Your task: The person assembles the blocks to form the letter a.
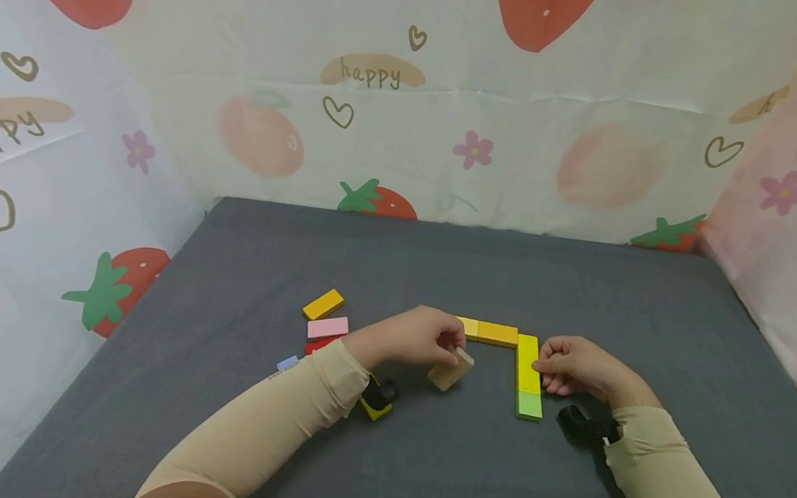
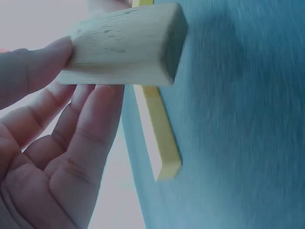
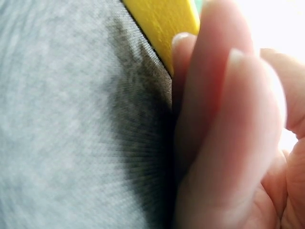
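My left hand (image 1: 423,336) pinches a plain wooden block (image 1: 450,369) between thumb and fingers. That block is held tilted, left of the row; in the left wrist view the pale block (image 2: 124,45) shows its long face and one end. My right hand (image 1: 581,368) rests at the right side of a bright yellow block (image 1: 528,362), its fingers (image 3: 217,119) beside that block's edge and holding nothing. A light green block (image 1: 529,405) lies at the yellow block's near end. An orange-yellow block (image 1: 497,334) and a pale yellow block (image 1: 471,329) run leftward from its far end.
Left of the left forearm lie an orange block (image 1: 323,304), a pink block (image 1: 327,329), a partly covered red block (image 1: 321,345) and a light blue block (image 1: 287,363). A yellow-green block (image 1: 376,412) shows under the left wrist. Patterned cloth (image 1: 435,120) hangs behind the grey table (image 1: 397,264).
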The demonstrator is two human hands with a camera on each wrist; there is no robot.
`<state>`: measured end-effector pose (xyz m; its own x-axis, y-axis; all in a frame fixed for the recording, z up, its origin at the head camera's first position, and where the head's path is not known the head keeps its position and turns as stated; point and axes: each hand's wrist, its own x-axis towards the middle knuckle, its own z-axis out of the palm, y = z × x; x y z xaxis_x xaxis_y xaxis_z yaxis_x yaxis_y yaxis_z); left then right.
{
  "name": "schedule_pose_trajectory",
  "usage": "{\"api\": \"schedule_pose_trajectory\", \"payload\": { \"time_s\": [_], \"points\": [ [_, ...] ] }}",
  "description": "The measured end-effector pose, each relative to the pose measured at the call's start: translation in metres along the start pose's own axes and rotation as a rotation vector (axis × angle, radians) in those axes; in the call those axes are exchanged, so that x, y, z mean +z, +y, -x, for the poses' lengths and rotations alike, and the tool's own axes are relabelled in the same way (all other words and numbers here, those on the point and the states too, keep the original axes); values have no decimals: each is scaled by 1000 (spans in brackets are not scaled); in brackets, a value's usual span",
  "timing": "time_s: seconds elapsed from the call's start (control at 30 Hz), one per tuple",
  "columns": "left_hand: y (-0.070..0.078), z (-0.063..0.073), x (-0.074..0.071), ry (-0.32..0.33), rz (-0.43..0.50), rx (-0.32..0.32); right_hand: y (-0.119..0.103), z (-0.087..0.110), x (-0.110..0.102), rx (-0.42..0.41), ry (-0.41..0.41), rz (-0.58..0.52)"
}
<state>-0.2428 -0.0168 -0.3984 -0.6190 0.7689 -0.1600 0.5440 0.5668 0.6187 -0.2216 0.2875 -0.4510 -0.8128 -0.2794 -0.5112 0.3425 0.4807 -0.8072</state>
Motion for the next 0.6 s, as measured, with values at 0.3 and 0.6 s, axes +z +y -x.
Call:
{"api": "schedule_pose_trajectory", "payload": {
  "time_s": [0.3, 0.6],
  "points": [
    [18, -14, 19, 24, 89, -19, -3, 2, 1, 0, -4, -3],
    [26, -27, 47, -14, 216, -90, -3, 2, 1, -5, -6, -8]
  ]
}}
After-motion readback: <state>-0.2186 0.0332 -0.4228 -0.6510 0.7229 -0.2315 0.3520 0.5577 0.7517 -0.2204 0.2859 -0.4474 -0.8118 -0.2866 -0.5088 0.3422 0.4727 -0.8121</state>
